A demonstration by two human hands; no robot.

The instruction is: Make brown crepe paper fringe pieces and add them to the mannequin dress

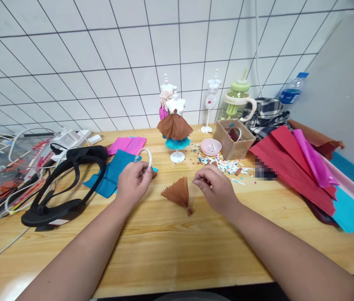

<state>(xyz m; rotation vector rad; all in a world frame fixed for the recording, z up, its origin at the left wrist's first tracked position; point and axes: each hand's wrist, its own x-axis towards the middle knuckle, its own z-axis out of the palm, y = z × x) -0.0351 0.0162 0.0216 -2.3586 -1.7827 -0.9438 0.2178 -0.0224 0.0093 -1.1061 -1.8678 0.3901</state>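
My left hand (pixel 133 184) is closed around a narrow white ring that looks like a roll of tape (pixel 147 155), which stands up from the fingertips. Thumb and fingers of my right hand (pixel 216 188) are pinched together; whatever may be between them is too small to make out. Between the hands, on the table, lies a fan of pleated brown paper (pixel 178 193) with a zigzag edge and a gathered, knotted tip towards me. Behind it a small white dress form (pixel 177 104) stands upright, wearing a brown paper skirt (pixel 175 126) over a blue frilled layer (pixel 177 144).
Paper scraps (pixel 227 164) lie by a pink bowl (pixel 210 147) and a cardboard box (pixel 235 142). Red sheets (pixel 292 163) are on the right. A black headset (pixel 64 213) and blue paper (pixel 114 173) sit left. A green-lidded jug (pixel 239 100) stands at the wall.
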